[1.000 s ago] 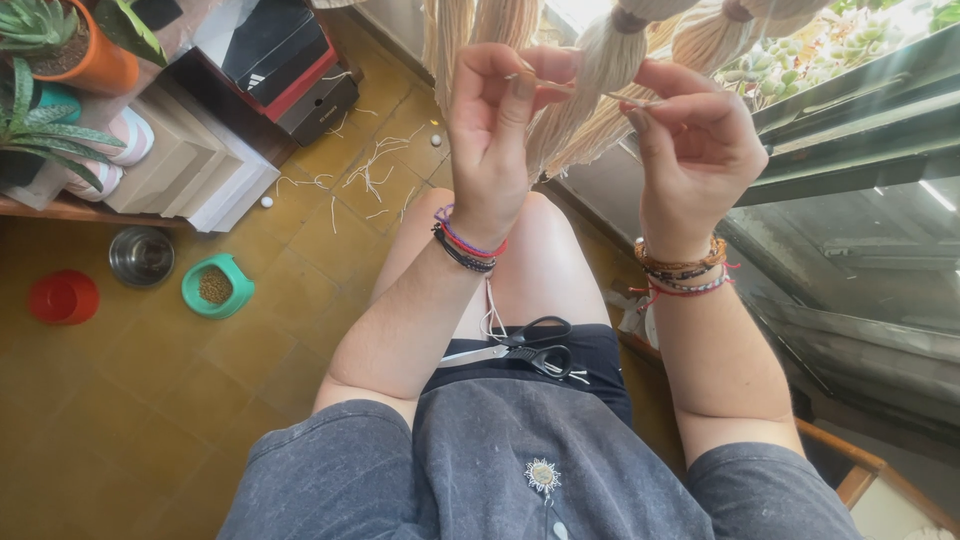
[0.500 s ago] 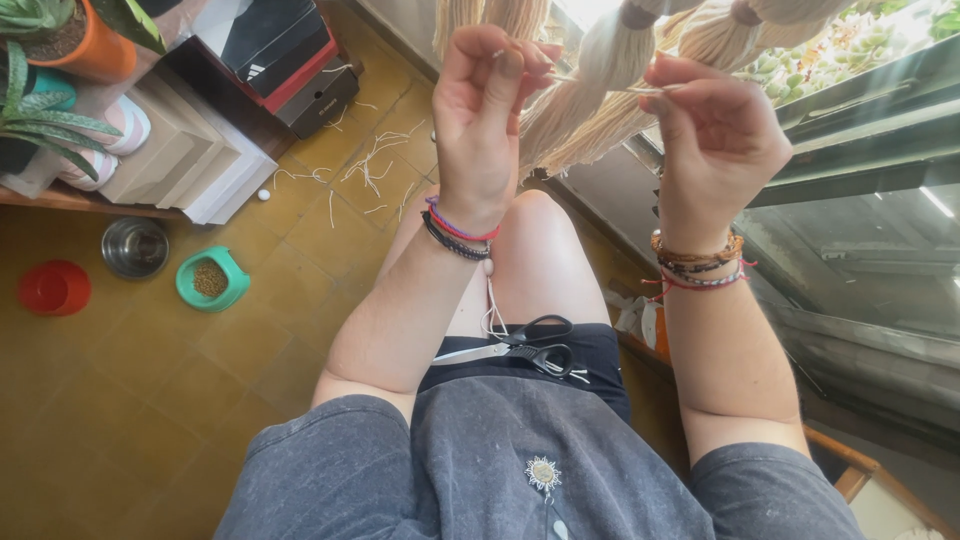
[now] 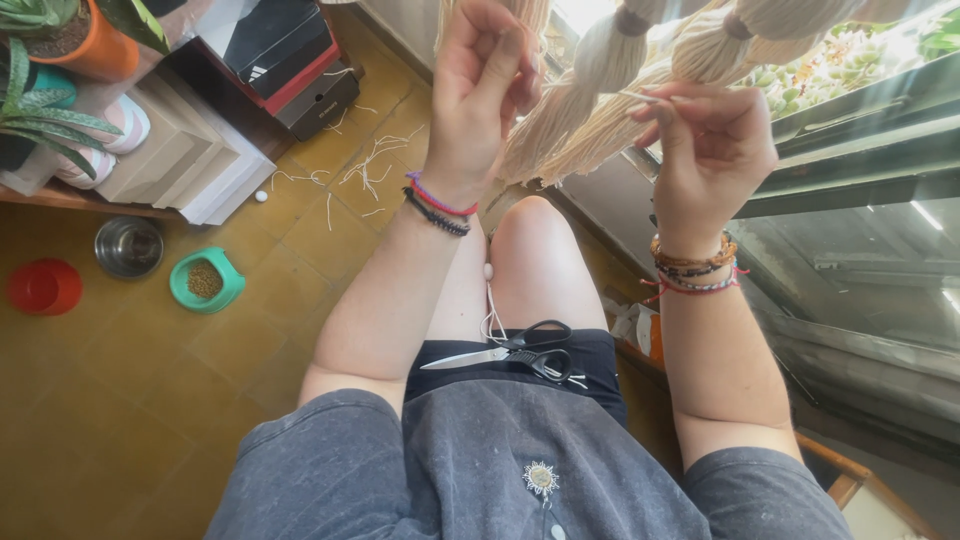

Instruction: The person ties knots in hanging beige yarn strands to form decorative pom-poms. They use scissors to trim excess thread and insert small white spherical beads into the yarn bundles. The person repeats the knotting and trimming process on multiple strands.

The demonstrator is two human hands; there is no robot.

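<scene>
Since the earlier frames both hands have risen a little toward the top of the view, and the floor things have slid slightly left and down as the head shifted; the scissors have stayed put on the lap.

In the head view, the left hand (image 3: 487,85) is raised with its fingers curled together, pinching a strand of the cream cord tassels (image 3: 600,90) that hang from above. The right hand (image 3: 712,150) is held just beside it, thumb and forefinger pressed together on a thin strand that runs across toward the left hand; whether it is a single cord or two is hard to tell against the bright window. The tassels hang between and behind both hands, bound near their tops with darker wraps. Both wrists wear bead and thread bracelets.

Black-handled scissors (image 3: 515,352) lie shut across the lap on the dark shorts, well below the hands. On the yellow tiled floor to the left stand a green bowl of pellets (image 3: 206,282), a steel bowl (image 3: 128,246) and a red bowl (image 3: 44,287), with cord scraps (image 3: 372,165) scattered near a stack of boxes (image 3: 285,55).
</scene>
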